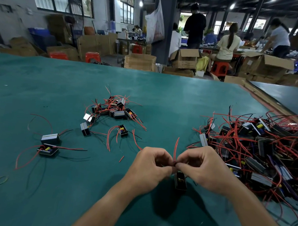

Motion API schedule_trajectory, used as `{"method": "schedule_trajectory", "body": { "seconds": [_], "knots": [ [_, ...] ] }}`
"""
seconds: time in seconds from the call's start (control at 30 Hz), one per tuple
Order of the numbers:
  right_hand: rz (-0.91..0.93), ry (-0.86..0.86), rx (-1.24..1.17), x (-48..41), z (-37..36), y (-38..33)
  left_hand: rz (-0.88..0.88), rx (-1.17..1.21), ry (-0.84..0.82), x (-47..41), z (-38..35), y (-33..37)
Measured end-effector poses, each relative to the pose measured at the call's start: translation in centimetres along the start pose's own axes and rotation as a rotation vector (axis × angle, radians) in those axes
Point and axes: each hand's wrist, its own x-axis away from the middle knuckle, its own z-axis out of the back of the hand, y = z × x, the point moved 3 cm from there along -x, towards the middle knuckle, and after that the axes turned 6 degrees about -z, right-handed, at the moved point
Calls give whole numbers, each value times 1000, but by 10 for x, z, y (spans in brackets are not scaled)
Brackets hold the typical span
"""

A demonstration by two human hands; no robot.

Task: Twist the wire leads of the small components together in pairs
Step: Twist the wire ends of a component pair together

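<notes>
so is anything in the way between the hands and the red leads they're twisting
Nothing visible. The left hand and right hand already pinch the red leads where their fingertips meet, above the green mat. The black component hangs below the grip, and the big pile lies off to the right.

The counter (57, 87) wears a matt teal cloth-like covering, smooth with a faint sheen. The small components (51, 138) look like black plastic blocks with glossy silvery metal faces. Their wire leads (175, 147) have smooth red and black plastic insulation. A thin rubber band (1, 179) looks dull.
</notes>
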Motion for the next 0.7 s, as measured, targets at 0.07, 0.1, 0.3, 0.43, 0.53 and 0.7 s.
{"method": "schedule_trajectory", "body": {
  "seconds": [0.07, 0.1, 0.3, 0.43, 0.53, 0.7],
  "knots": [
    [11, 15, 30, 1, 1, 0, 36, 45, -7, -1, 0, 0],
    [16, 22, 38, 1, 2, -1, 50, 64, -16, -1, 0, 1],
    [68, 57, 95, 3, 5, -3, 91, 132, -40, -1, 1, 3],
    [72, 56, 133, 3, 4, -4, 115, 128, -55, 0, 2, 3],
    [68, 50, 164, 2, 3, -2, 123, 109, -65, 1, 1, 4],
    [62, 49, 198, 1, 0, -1, 128, 92, -64, 1, 1, 5]
  ]
}}
